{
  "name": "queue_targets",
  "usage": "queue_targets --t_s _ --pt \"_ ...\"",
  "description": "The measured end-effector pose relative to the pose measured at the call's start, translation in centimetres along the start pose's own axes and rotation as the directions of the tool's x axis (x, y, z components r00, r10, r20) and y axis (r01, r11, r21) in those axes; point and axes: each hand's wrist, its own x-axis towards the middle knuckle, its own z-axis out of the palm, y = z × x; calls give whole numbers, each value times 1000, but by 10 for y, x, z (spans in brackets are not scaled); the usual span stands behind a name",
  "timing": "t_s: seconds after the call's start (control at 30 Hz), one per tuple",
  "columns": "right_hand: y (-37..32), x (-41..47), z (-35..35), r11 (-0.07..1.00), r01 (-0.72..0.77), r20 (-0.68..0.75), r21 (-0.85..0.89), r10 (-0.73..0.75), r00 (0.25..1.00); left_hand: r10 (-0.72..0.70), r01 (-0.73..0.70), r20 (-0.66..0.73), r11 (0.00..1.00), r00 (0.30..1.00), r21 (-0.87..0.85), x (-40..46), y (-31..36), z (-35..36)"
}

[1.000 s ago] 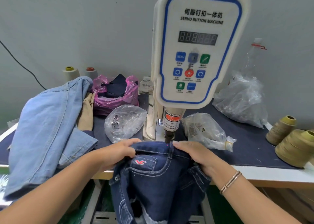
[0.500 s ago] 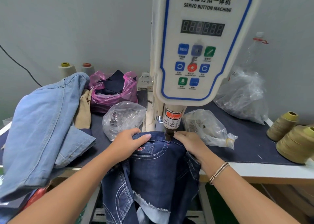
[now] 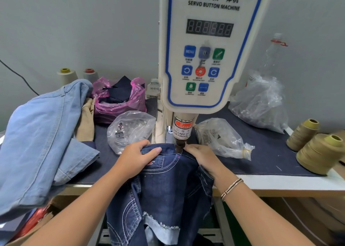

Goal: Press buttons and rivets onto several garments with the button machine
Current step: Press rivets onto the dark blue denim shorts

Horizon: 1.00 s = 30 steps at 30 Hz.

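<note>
Both hands, left hand [image 3: 137, 157] and right hand [image 3: 202, 155], grip the dark jeans [image 3: 168, 180] waistband under the button machine [image 3: 207, 46] punch, flanked by clear bags [image 3: 130, 129] of metal fasteners.

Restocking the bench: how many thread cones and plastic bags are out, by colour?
Pale cones: 2
Tan cones: 2
Clear bags: 3
Pink bags: 1
Total: 8
</note>
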Motion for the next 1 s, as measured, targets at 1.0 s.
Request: queue_targets --t_s 1.0 --pt "3 -2 -2 996 -52 74 -70 57 996 67 -66 -1 993 998 -99 -4 -5 0"
